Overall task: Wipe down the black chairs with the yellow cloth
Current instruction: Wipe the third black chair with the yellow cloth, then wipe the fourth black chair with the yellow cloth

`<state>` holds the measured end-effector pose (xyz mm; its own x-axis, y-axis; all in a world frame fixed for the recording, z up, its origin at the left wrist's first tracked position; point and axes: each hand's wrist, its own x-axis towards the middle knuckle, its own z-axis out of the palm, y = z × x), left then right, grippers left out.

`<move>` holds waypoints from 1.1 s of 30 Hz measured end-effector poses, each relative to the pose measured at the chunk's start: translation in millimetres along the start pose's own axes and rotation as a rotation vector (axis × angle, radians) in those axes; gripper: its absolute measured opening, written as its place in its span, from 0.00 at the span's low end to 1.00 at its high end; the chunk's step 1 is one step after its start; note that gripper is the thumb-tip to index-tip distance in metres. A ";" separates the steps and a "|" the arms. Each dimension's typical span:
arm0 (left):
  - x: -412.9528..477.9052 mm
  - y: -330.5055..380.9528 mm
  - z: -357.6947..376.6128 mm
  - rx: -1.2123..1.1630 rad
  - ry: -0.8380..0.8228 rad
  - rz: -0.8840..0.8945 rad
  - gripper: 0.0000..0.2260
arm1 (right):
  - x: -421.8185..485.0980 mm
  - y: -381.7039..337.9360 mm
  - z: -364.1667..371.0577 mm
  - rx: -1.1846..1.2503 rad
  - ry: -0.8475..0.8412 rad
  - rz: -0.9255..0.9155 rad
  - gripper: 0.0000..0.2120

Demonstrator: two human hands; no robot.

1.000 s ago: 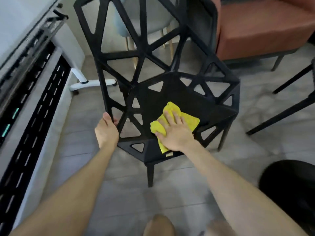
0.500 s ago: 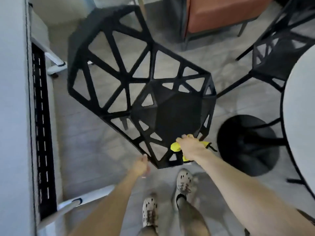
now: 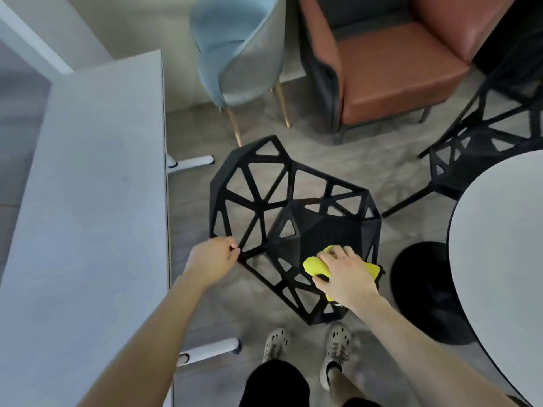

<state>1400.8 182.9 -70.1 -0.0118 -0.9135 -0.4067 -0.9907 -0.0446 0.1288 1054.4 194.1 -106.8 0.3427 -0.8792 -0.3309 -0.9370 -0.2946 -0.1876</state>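
Cloth: yellow cloth point(image 3: 315, 265) lies on the front right part of the seat of the black chair point(image 3: 329, 230), bunched up and mostly covered. Right hand point(image 3: 348, 274) sits on it palm down, fingers point(image 3: 338, 254) bent over the top, a fold bulging out between forefinger and thumb. It looks like a grip on the cloth as well as a press onto the seat, though the blur leaves the thumb unclear. A yellow corner shows past the far side of the hand, at the seat's right edge.

Left hand point(image 3: 213, 259) is at the chair's left edge, fingers curled round a strut of the open triangular frame. Chair stands on the grey floor point(image 3: 205, 312), backrest away from the person (seen steeply from above).

Near the seat's front edge: two pale perforated shoes point(image 3: 274, 345), dark shorts at the bottom of the view.

Left: long grey worktop point(image 3: 88, 201) on white legs point(image 3: 192, 164), close beside the chair.

Right: round white worktop point(image 3: 499, 245) on a black disc base point(image 3: 423, 289), just beside the seat. Beyond it, a second black chair point(image 3: 458, 171) of the same pattern, partly hidden by the round top.

Far side: pale blue chair point(image 3: 235, 54) with gold legs, and a rust-brown armchair point(image 3: 396, 69) next to it, both apart from the chair in hand.
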 end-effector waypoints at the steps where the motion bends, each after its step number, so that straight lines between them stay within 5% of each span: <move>1: 10.0 -7.4 -11.7 0.035 0.071 0.036 0.13 | 1.8 -4.9 -3.8 -0.007 -0.006 0.003 0.28; 4: 51.4 -31.7 -35.1 0.167 0.169 0.108 0.30 | 9.6 -17.9 -8.4 -0.056 -0.044 0.024 0.27; 7: 103.8 -45.0 -52.4 -0.020 0.117 -0.005 0.47 | 14.2 -27.9 -5.1 -0.101 -0.071 0.074 0.26; 12: 154.3 -37.1 -46.8 -0.606 -0.112 -0.250 0.49 | 15.4 -39.9 3.0 -0.102 -0.121 0.192 0.25; 23: 128.8 -30.8 -17.9 -0.662 -0.099 -0.326 0.54 | -26.5 -46.8 -1.2 0.017 -0.139 0.322 0.25; 33: 25.3 -2.7 54.2 -0.785 -0.054 -0.399 0.56 | -161.6 -15.4 46.3 0.048 -0.095 0.391 0.25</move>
<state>1395.8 181.8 -129.8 0.2894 -0.7512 -0.5933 -0.5436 -0.6392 0.5441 1016.6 358.1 -93.3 -0.0316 -0.8823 -0.4696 -0.9946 0.0745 -0.0729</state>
